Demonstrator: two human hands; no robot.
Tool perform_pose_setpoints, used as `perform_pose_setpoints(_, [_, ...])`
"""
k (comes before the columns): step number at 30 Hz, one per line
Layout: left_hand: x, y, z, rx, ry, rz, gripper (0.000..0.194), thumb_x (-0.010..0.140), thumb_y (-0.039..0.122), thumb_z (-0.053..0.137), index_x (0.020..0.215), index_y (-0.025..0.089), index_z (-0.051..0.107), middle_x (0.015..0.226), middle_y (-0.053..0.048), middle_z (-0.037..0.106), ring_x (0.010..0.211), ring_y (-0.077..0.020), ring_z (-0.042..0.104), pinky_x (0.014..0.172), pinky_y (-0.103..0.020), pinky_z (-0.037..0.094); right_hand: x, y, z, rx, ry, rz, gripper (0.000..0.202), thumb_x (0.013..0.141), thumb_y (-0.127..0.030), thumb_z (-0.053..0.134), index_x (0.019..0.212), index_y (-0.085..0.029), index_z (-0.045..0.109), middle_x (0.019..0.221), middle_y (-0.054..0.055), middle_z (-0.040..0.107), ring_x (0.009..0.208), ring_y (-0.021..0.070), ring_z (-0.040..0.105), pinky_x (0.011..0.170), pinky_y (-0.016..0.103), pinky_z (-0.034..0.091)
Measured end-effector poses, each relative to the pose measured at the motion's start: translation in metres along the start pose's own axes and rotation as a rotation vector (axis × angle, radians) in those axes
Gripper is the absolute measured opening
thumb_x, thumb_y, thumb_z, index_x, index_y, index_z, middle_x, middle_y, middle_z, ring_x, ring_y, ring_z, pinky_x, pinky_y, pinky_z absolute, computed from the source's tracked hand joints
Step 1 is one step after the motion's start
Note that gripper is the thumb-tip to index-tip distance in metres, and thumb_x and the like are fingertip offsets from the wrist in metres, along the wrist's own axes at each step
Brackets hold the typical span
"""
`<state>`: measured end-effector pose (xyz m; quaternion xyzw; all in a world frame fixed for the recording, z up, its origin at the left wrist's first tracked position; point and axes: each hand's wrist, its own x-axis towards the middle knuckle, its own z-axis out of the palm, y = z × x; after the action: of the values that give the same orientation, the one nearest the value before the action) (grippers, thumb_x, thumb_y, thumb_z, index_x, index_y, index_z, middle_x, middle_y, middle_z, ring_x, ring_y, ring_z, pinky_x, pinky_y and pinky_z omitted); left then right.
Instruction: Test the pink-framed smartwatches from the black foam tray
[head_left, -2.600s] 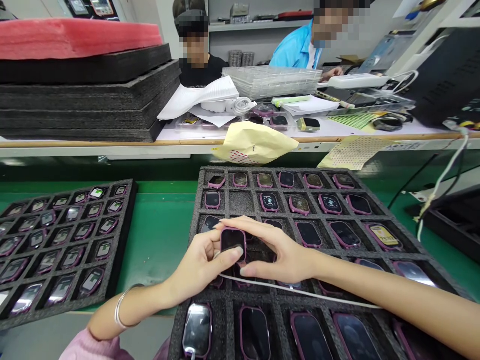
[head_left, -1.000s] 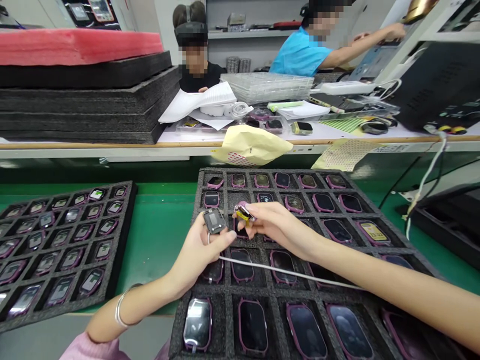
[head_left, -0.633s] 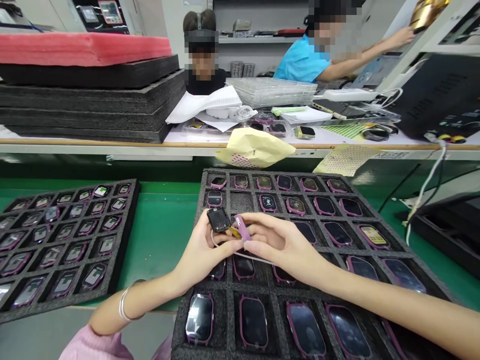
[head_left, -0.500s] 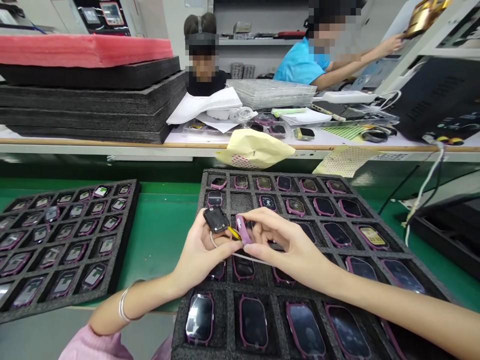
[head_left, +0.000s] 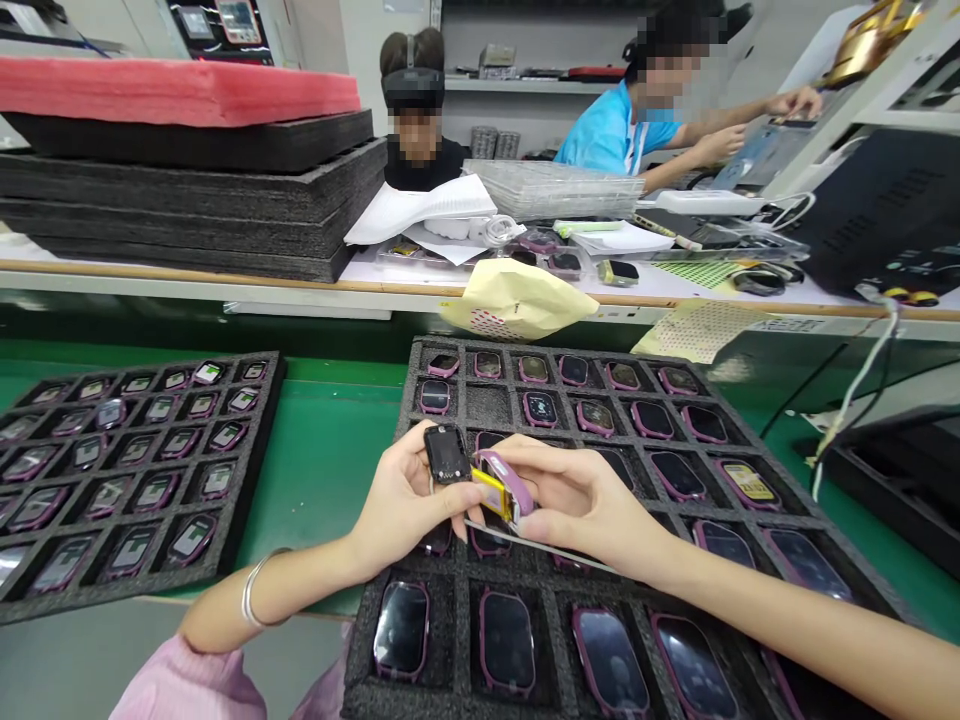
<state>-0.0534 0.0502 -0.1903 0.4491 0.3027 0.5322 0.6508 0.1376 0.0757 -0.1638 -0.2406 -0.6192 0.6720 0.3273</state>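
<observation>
Between finger and thumb, my left hand (head_left: 401,495) grips a black smartwatch back cover (head_left: 448,455) with small contacts along its lower edge. My right hand (head_left: 577,490) pinches a purple smartwatch case (head_left: 508,478), tilted on its side. From the case a yellow battery (head_left: 491,492) sticks out toward my left thumb. A thin pale cable (head_left: 555,548) runs below both hands. Both hands hover over a dark foam tray (head_left: 454,600) whose compartments hold several purple smartwatches, such as one with a dark screen (head_left: 507,640) near the front.
A second foam tray (head_left: 251,470) of watch parts lies on the green bench to the left. Stacked black foam (head_left: 322,215) with a pink sheet on top stands on the shelf. A yellow bag (head_left: 525,300) hangs over the shelf edge. Two people are behind it.
The purple case has turned in my right hand, so the yellow battery now shows more. The back cover in my left hand has tilted more upright and shifted slightly right.
</observation>
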Motion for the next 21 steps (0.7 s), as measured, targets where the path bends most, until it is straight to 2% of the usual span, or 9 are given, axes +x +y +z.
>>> perform_pose_setpoints(4, [0.001,0.003,-0.001,0.008,-0.035,-0.085,0.043,0.062,0.022,0.086,0.081,0.018,0.047,0.062,0.006,0.062,0.039,-0.0062,0.052,0.036,-0.015,0.041,-0.004,-0.004,0.004,-0.073,-0.060,-0.045,0.046,0.078,-0.030,0.080,0.121,-0.020,0.066,0.110,0.009,0.053,0.103,0.0201,0.058,0.092,0.036,0.049])
perform_pose_setpoints(7, [0.004,0.005,-0.004,0.049,-0.109,-0.145,0.056,0.046,0.018,0.092,0.080,0.018,0.048,0.062,0.009,0.058,0.048,-0.0053,0.050,0.045,-0.014,0.040,-0.008,-0.011,0.010,-0.202,-0.110,-0.098,0.048,0.079,-0.030,0.080,0.123,-0.021,0.065,0.110,0.010,0.055,0.103,0.0205,0.057,0.090,0.035,0.050])
perform_pose_setpoints(10, [0.004,0.004,-0.005,0.070,-0.149,-0.177,0.062,0.037,0.017,0.094,0.076,0.018,0.045,0.062,0.009,0.055,0.056,-0.0060,0.047,0.051,-0.015,0.037,-0.011,-0.014,0.015,-0.352,-0.139,-0.203,0.049,0.079,-0.030,0.080,0.125,-0.023,0.064,0.107,0.010,0.058,0.096,0.0201,0.059,0.084,0.034,0.051])
perform_pose_setpoints(13, [0.002,0.003,-0.005,0.059,-0.207,-0.226,0.066,0.038,0.021,0.094,0.078,0.019,0.042,0.063,0.009,0.055,0.056,-0.0066,0.044,0.050,-0.017,0.034,-0.015,-0.012,0.017,-0.423,-0.161,-0.275,0.052,0.079,-0.034,0.079,0.128,-0.023,0.062,0.106,0.010,0.060,0.094,0.0204,0.059,0.083,0.034,0.051])
perform_pose_setpoints(16, [-0.001,0.003,-0.003,0.033,-0.245,-0.258,0.066,0.042,0.025,0.093,0.081,0.020,0.040,0.065,0.009,0.056,0.056,-0.0076,0.045,0.051,-0.018,0.035,-0.017,-0.007,0.016,-0.377,-0.140,-0.265,0.052,0.079,-0.035,0.079,0.127,-0.026,0.062,0.106,0.009,0.060,0.097,0.0205,0.059,0.087,0.035,0.051])
perform_pose_setpoints(19, [0.001,0.005,-0.003,0.110,-0.135,-0.208,0.060,0.049,0.029,0.091,0.082,0.020,0.041,0.062,0.010,0.051,0.052,-0.0052,0.041,0.048,-0.016,0.032,-0.012,0.003,0.015,-0.192,-0.017,-0.143,0.047,0.075,-0.037,0.082,0.118,-0.026,0.068,0.107,0.008,0.061,0.098,0.0219,0.060,0.089,0.036,0.051])
perform_pose_setpoints(21, [0.004,0.005,-0.005,0.145,-0.057,-0.192,0.051,0.061,0.037,0.085,0.085,0.021,0.043,0.060,0.010,0.051,0.046,-0.0045,0.038,0.042,-0.017,0.026,-0.005,0.012,0.016,0.003,0.095,-0.006,0.043,0.073,-0.043,0.082,0.110,-0.025,0.071,0.100,0.007,0.064,0.089,0.0210,0.062,0.085,0.037,0.053])
